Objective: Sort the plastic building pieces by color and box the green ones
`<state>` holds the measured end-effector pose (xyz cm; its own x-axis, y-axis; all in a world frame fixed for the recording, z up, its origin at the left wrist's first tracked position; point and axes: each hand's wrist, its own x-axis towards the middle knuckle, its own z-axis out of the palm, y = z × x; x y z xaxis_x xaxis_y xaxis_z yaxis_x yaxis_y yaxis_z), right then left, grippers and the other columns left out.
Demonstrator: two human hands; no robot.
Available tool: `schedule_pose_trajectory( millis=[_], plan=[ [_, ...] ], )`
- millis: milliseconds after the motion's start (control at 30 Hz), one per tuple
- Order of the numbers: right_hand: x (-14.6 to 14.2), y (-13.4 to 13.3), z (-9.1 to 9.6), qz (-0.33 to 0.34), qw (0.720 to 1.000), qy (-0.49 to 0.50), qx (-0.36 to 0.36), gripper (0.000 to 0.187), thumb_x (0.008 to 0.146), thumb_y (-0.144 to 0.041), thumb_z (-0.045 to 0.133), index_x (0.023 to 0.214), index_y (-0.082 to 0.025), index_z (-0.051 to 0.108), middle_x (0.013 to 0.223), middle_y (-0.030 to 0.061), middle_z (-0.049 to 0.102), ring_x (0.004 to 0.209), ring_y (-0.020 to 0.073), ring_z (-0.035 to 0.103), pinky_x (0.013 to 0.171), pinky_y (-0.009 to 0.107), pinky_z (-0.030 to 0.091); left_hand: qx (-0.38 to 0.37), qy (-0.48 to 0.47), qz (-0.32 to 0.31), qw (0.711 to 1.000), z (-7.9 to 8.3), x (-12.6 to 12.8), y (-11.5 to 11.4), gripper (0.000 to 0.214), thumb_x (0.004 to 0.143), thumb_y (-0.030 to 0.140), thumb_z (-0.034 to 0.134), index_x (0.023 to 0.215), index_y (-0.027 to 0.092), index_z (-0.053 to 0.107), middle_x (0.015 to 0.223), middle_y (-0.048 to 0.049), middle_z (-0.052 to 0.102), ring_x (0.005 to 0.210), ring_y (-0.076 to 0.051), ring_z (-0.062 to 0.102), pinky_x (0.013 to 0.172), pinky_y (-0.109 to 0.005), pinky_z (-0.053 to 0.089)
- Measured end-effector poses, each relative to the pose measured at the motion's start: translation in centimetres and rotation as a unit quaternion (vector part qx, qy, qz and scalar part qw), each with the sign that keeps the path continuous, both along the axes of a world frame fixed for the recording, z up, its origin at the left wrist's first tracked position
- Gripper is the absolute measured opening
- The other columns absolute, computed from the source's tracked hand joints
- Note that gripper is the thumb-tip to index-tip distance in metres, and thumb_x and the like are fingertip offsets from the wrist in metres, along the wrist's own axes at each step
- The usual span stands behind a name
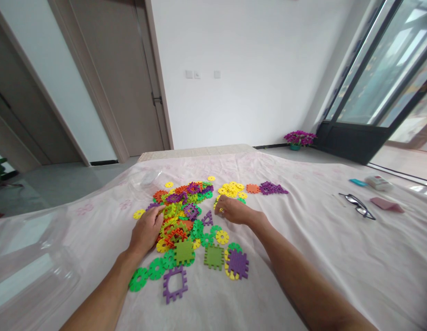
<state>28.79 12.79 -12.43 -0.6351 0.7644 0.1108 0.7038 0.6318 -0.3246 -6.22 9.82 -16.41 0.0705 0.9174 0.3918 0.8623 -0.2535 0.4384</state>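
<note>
Yellow pile (pixel 231 189) and purple pile (pixel 271 188) are grouped toward cloth's (pixel 303 216) far edge | mixed heap (pixel 172 211) is left ungrouped | left hand (pixel 147 227), right hand (pixel 233 209) curled; grips cannot be told

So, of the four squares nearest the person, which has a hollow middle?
The purple frame, lowest in the picture: its middle is open, while the other purple square and both green squares are solid.

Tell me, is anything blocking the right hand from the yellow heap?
Nothing visible really does: the right hand is just on the near side of the yellow heap. A green piece shows just beyond the hand, but it looks flat, so hardly a barrier.
</note>
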Motion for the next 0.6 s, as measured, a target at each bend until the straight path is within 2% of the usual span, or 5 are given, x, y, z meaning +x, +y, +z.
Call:
schedule_pose_trajectory(
  millis=[167, 267, 367, 600],
  plan=[
    [0.0, -0.1, 0.0, 0.019, 1.0, -0.001, -0.007, 0.035, 0.076, -0.005, 0.057, 0.102, -0.023, 0.07, 0.112, 0.0058, 0.059, 0.094, 0.0158, 0.059, 0.077, 0.024, 0.044, 0.003, -0.001, -0.002, 1.0, 0.1, 0.1, 0.0, 0.042, 0.094, 0.033, 0.036, 0.125, 0.021, 0.061, 0.126, -0.0066, 0.065, 0.118, -0.022, 0.058, 0.104, -0.038, 0.043],
    [-0.1, -0.1, -0.1, 0.015, 1.0, 0.007, -0.013, 0.027, 0.075, -0.013, 0.063, 0.099, -0.022, 0.07, 0.11, 0.0054, 0.059, 0.089, 0.0154, 0.058, 0.073, 0.024, 0.043, -0.001, 0.002, -0.002, 1.0, 0.2, 0.1, -0.2, 0.042, 0.095, 0.033, 0.034, 0.125, 0.02, 0.061, 0.126, -0.007, 0.065, 0.118, -0.022, 0.058, 0.105, -0.038, 0.043],
    [-0.3, 0.0, -0.3, -0.007, 1.0, 0.019, -0.001, 0.014, 0.079, -0.017, 0.061, 0.09, -0.019, 0.07, 0.101, 0.0049, 0.061, 0.088, 0.0156, 0.057, 0.075, 0.024, 0.042, -0.001, 0.003, -0.001, 1.0, 0.2, 0.1, -0.2, 0.042, 0.095, 0.034, 0.034, 0.125, 0.021, 0.06, 0.126, -0.0061, 0.065, 0.119, -0.021, 0.058, 0.105, -0.037, 0.043],
    [-0.7, 0.4, -1.4, -0.065, 0.997, 0.039, 0.008, 0.012, 0.083, -0.018, 0.055, 0.084, -0.017, 0.067, 0.09, 0.0038, 0.063, 0.082, 0.0142, 0.056, 0.073, 0.024, 0.04, 0.002, 0.001, 0.001, 1.0, -0.1, 0.0, 0.0, 0.042, 0.094, 0.033, 0.035, 0.126, 0.021, 0.06, 0.127, -0.0064, 0.064, 0.119, -0.021, 0.057, 0.105, -0.038, 0.042]
  ],
)
